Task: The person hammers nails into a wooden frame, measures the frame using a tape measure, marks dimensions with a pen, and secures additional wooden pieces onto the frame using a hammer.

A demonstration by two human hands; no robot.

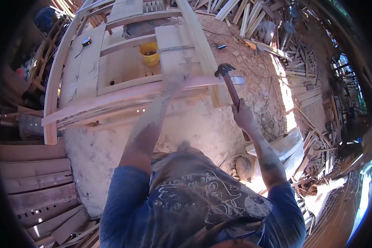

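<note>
My right hand (244,115) is wrapped round the wooden handle of a claw hammer (231,87), held with its dark head up beside the end of a long plank (124,94). This plank lies across the near end of a wooden frame (200,49), its right end reaching past the frame's side beam. My left hand (175,84) is at the plank, right of its middle. Its fingers are blurred and blend into the pale wood, so their grip does not show. Dust coats both forearms.
Inside the frame stands a yellow bucket (149,53); a tape measure (86,41) lies on a board to the left. Scrap wood (252,18) is heaped at the back right. Stacked boards (39,175) are at the lower left. A plastic sheet (283,151) lies at the right.
</note>
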